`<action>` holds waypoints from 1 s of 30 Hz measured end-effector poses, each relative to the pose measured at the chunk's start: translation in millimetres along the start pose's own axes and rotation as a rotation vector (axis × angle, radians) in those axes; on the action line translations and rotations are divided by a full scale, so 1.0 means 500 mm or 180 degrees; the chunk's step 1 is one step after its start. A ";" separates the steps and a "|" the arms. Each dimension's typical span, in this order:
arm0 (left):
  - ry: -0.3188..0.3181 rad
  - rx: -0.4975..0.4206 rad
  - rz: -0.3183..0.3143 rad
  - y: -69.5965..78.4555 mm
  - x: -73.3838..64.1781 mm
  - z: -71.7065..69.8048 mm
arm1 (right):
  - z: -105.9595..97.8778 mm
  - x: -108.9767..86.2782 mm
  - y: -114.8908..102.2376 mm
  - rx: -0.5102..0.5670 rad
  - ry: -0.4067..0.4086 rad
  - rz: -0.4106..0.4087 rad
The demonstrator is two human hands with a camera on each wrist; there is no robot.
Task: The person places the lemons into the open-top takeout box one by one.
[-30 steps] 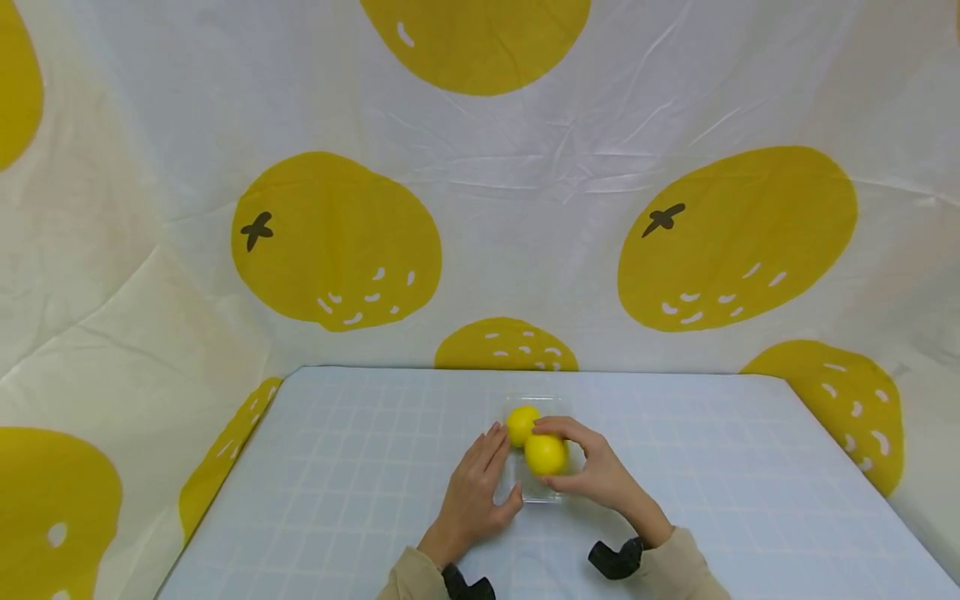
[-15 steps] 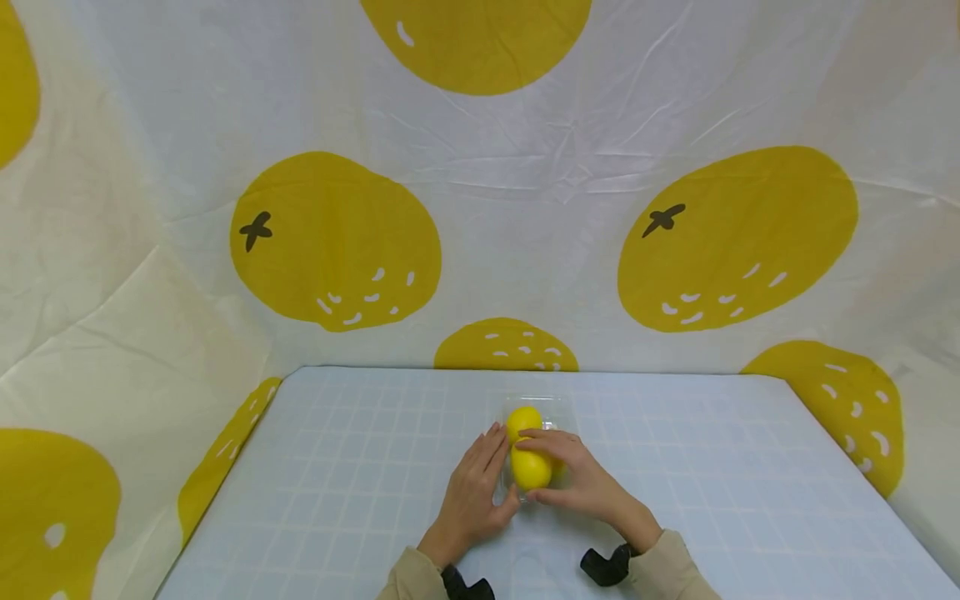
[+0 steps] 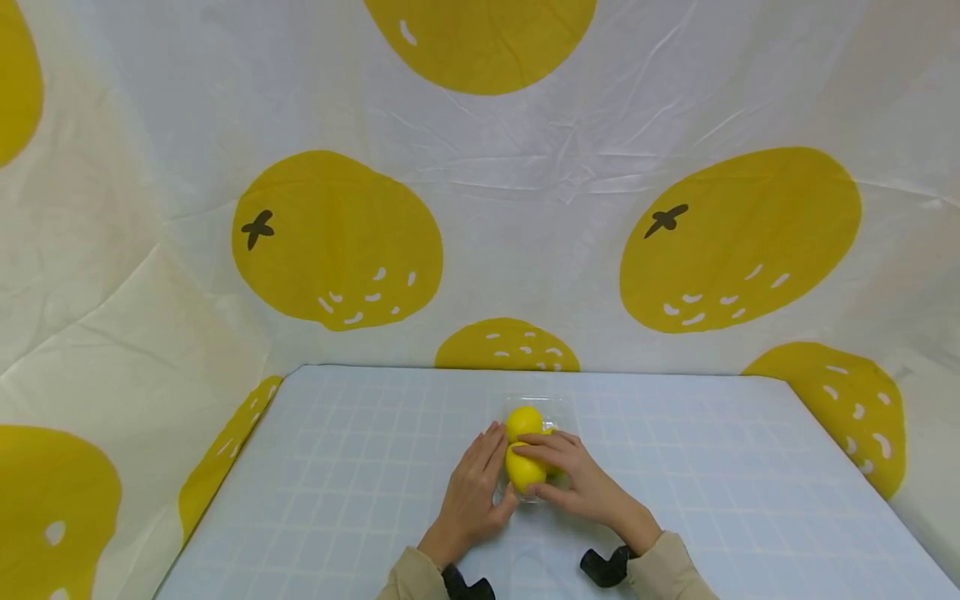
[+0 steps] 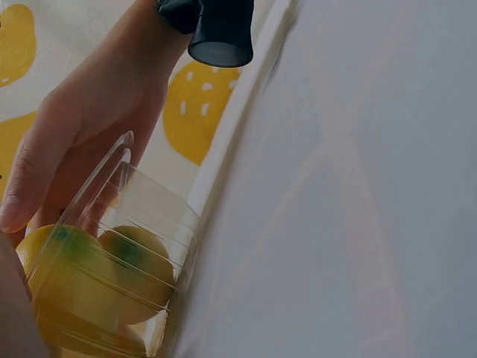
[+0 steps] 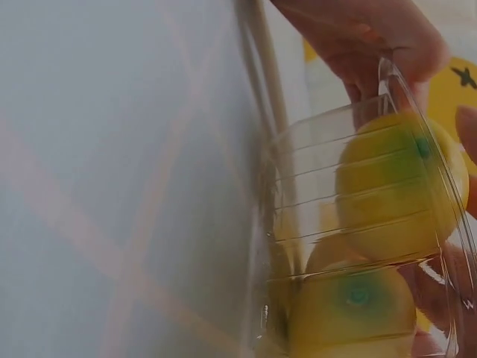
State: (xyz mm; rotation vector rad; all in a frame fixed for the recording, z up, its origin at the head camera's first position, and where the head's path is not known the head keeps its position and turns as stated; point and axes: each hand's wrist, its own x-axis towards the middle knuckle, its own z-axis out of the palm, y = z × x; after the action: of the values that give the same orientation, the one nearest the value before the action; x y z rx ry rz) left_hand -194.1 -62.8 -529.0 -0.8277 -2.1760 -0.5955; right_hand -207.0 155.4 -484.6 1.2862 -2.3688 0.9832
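A clear plastic container [image 3: 564, 407] sits on the table with yellow lemons in it. One lemon [image 3: 523, 423] lies at the back left, and another shows partly behind the fingers on the right. My right hand [image 3: 588, 479] grips the front lemon [image 3: 525, 468] between fingers and thumb, low inside the container at its left side. My left hand [image 3: 472, 492] rests along the container's left side, its fingers straight and together. Through the clear wall in the right wrist view, green-tipped lemons [image 5: 402, 186] show. The left wrist view has the right hand [image 4: 97, 127] reaching over the rim.
A pale checked cloth [image 3: 375, 450] covers the table around the container. Behind and beside it hangs a white curtain [image 3: 525, 250] printed with big yellow fruits. A black wrist camera mount [image 3: 606, 567] sits on the right wrist, another [image 3: 468, 585] on the left.
My right hand has moved the lemon left and toward me, lower into the container's front left. A lemon to the right has come into view behind the fingers. The left hand has stayed put.
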 end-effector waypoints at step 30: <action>-0.0059 0.0017 -0.0046 0.001 0.001 -0.002 | 0.005 0.004 -0.002 -0.0250 -0.0154 0.0037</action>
State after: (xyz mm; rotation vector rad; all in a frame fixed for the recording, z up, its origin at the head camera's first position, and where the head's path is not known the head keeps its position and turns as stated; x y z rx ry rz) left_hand -193.4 -62.6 -527.9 -0.8184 -2.2011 -0.5911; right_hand -206.9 152.0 -485.1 1.2826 -2.4277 0.8626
